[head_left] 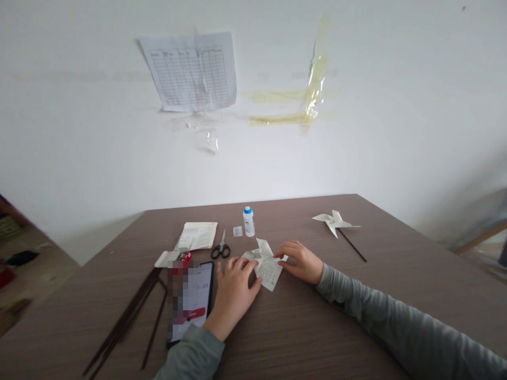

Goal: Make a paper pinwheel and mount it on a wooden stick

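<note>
The left hand [234, 287] spreads over paper [268, 273] near the phone [203, 290], the right hand [302, 263] touches that paper, grip unclear, with scissors [221, 250] and bottle [249, 224] beyond, pinwheel [335, 221] apart.

Left-hand fingers [246, 267] hide part of the folded paper [270, 273], whose print seems too small to read.

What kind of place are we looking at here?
Probably a plain room used for papercraft: scissors and a blue-capped bottle share the table with a finished-looking paper pinwheel.
</note>
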### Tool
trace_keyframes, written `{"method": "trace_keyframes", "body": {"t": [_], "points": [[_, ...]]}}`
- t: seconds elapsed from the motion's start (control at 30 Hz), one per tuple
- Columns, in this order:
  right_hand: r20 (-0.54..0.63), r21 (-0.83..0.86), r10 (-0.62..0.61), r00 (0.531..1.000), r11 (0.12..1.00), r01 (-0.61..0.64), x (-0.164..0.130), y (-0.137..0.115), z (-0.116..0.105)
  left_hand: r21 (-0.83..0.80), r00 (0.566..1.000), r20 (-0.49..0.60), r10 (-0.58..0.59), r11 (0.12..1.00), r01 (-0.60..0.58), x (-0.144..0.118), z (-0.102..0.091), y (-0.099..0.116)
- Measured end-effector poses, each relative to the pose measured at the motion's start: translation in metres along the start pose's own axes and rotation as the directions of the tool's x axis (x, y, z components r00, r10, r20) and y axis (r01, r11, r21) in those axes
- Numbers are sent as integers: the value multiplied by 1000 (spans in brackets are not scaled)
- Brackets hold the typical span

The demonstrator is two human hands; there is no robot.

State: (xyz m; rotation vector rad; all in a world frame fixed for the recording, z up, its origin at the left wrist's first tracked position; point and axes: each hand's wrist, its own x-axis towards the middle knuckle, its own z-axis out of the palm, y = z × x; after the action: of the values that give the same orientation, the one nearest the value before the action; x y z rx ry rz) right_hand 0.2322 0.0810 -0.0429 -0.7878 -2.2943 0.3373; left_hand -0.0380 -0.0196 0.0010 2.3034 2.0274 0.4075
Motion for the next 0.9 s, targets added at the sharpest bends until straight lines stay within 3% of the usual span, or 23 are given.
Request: {"method": "trace_keyframes", "body": {"t": [0.2, 0.37, 0.63, 0.9], "points": [[114, -107, -45, 992, 993, 57, -11, -16, 6, -12, 1000, -9, 20, 1000, -20, 1, 4, 5], [104, -175, -55, 993, 982, 73, -8, -16, 12, 13, 1000, 4, 20, 1000, -20, 2, 2, 6], [206, -195, 19, 978, 981, 22, -6, -12, 11, 7, 1000, -27, 12, 1000, -12, 2, 7, 5], [165, -160, 19, 986, 987, 7, -9, -11, 14, 3, 1000, -15, 18, 1000, -18, 2, 7, 5]]}}
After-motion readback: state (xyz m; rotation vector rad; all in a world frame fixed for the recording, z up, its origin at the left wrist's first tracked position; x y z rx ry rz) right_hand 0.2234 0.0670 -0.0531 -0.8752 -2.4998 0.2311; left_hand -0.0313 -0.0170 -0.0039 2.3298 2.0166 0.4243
